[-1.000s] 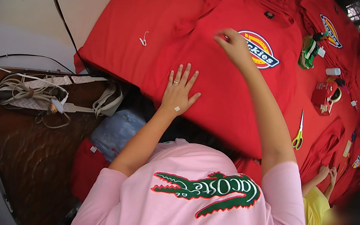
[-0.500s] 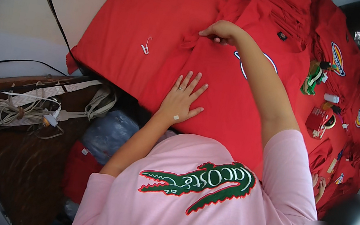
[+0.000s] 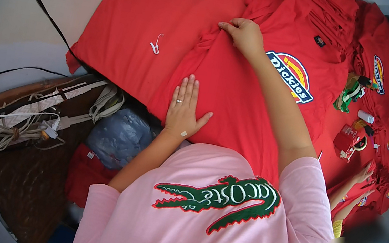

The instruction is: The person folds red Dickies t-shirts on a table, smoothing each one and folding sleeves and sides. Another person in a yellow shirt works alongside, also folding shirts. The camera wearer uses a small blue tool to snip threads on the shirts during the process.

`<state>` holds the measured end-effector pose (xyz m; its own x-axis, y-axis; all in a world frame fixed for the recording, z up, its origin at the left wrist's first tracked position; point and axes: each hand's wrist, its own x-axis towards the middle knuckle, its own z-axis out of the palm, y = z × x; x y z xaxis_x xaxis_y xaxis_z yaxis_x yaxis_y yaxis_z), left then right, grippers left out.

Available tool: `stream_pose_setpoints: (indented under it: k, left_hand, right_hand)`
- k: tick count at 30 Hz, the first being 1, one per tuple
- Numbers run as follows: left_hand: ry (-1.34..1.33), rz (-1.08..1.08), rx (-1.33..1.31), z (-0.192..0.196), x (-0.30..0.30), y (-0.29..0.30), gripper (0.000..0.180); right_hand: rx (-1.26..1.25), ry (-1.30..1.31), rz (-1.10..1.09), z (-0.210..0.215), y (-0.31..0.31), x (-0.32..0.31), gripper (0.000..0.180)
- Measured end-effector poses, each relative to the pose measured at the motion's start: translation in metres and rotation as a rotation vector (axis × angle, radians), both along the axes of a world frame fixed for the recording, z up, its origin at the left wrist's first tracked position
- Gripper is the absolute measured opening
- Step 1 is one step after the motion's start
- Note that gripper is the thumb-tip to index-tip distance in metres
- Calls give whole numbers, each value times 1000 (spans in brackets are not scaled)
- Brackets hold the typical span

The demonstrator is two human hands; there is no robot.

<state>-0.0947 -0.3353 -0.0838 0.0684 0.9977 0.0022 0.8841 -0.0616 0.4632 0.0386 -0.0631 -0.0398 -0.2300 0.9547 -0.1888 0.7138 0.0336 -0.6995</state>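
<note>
Red cloth T-shirt (image 3: pixel 239 103) spread on a red cloth-covered table (image 3: pixel 132 32), a hand at its left edge.
The shirt's front looks soft and lightly rippled, with an arched emblem (image 3: pixel 293 79) in blue, white, yellow and red slanting down to the right and a small dark label (image 3: pixel 319 41) near its neckline; folds bunch along its left edge, where the bare right hand (image 3: pixel 246 36) pinches cloth between thumb and finger, while the bare left hand (image 3: pixel 185 112) lies open and flat on its near left part; left of the shirt lies a small white hook-shaped piece (image 3: pixel 155 44), right of it a white cylinder (image 3: pixel 365 116).
</note>
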Motion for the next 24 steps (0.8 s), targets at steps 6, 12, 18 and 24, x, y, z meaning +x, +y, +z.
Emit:
stream_pose_setpoints:
  k: [6,12,18,24]
  left_hand:
    - [-102,266,100,14,-30,-15,57]
    - [-437,430,-23,20,-48,-14,23]
    - [-354,341,-23,4,-59,-16,20]
    - [-317,323,60,0,-59,-19,26]
  right_hand:
    - [254,363,-23,-5,-37,19,27]
    - [463,46,518,-20,-150,50,44]
    - [477,-329,548,-27,-126,21,62]
    - [602,-406,405,-36,-60,24,61]
